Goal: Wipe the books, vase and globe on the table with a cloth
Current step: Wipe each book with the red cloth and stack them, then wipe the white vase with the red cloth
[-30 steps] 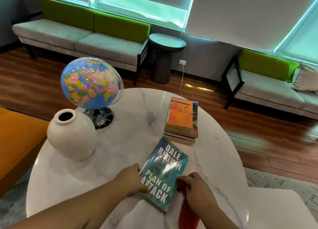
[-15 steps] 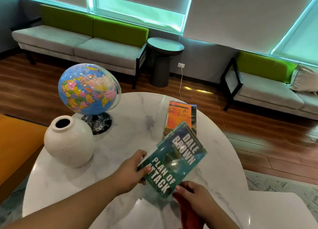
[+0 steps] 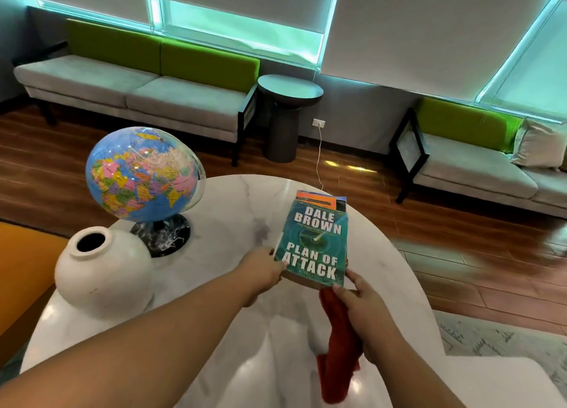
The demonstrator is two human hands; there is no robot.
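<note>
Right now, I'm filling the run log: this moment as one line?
left hand: grips teal paperback | right hand: holds red cloth, touches paperback | paperback: over book stack | globe, vase: untouched

The grey-veined, marble-look table (image 3: 239,199) is shown polished and glossy, as is the smooth shell of the globe (image 3: 141,174); the vase (image 3: 104,275) is finished matt. The book (image 3: 316,248) is bound in glossy paper, and the red cloth (image 3: 337,352) is seen soft and fuzzy.
</note>
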